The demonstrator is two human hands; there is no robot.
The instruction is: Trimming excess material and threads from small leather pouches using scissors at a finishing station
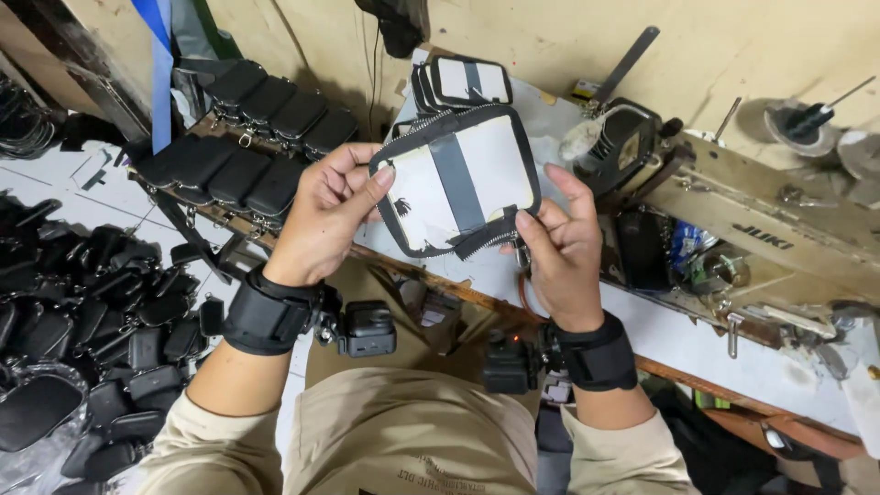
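Note:
I hold a small pouch (458, 179) turned inside out, white lining with a grey strip down its middle and a black zipper round its edge. My left hand (325, 215) grips its left edge with thumb and fingers. My right hand (561, 243) pinches the lower right corner at the zipper end. Both wrists wear black straps with small cameras (367, 328). The pouch hangs above the sewing table's white top (687, 335).
A beige sewing machine (752, 229) lies to the right. A stack of similar unturned pouches (467, 81) sits behind. Rows of finished black cases (247, 137) fill a rack at left, and a heap of black cases (101, 321) covers the floor.

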